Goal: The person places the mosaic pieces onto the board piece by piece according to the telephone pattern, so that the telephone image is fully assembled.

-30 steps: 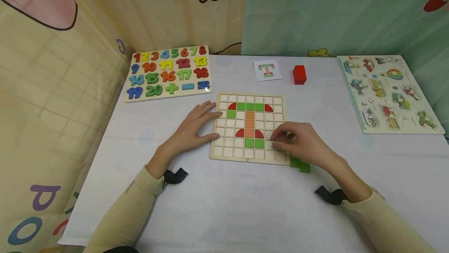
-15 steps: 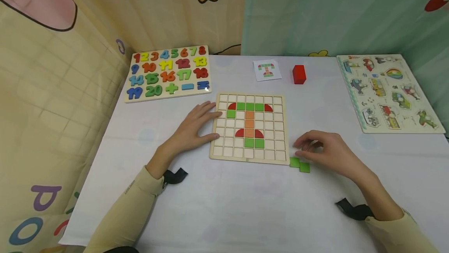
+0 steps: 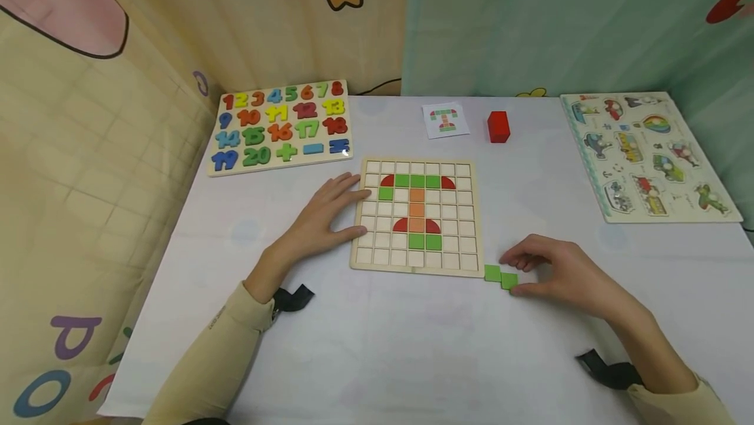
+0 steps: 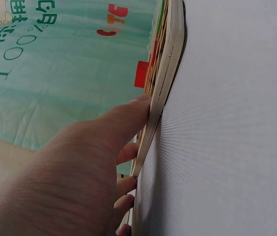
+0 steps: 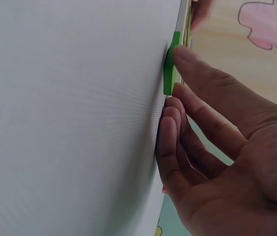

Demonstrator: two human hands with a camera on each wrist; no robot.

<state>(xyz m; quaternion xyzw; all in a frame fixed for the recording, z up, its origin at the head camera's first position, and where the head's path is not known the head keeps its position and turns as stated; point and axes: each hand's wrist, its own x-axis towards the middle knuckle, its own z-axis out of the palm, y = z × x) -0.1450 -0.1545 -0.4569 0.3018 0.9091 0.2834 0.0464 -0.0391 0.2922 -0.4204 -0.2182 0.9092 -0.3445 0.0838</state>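
Observation:
A wooden grid board (image 3: 389,256) lies on the white table, with red rounded pieces, green squares and orange squares in its cells. My left hand (image 3: 321,219) rests along the board's left edge, its fingers spread; in the left wrist view the thumb (image 4: 138,103) lies against the board's side. Just off the board's lower right corner lie two green square tiles (image 3: 492,273), corner by corner. Around the outer green tile (image 3: 509,281) my right hand (image 3: 565,276) holds thumb and forefinger apart, thumb tip right at its edge. In the right wrist view the thumb overlaps the green tiles (image 5: 169,71).
Behind the board lie a white pattern card (image 3: 446,121) and a red block (image 3: 498,127). A number puzzle board (image 3: 277,162) stands at the back left, a picture puzzle board (image 3: 665,212) at the right. Curtains (image 3: 501,25) border the table's far side.
My right hand has moved off the board's right side, rightward and toward me, down to the two green tiles. The left hand stays at the board's edge.

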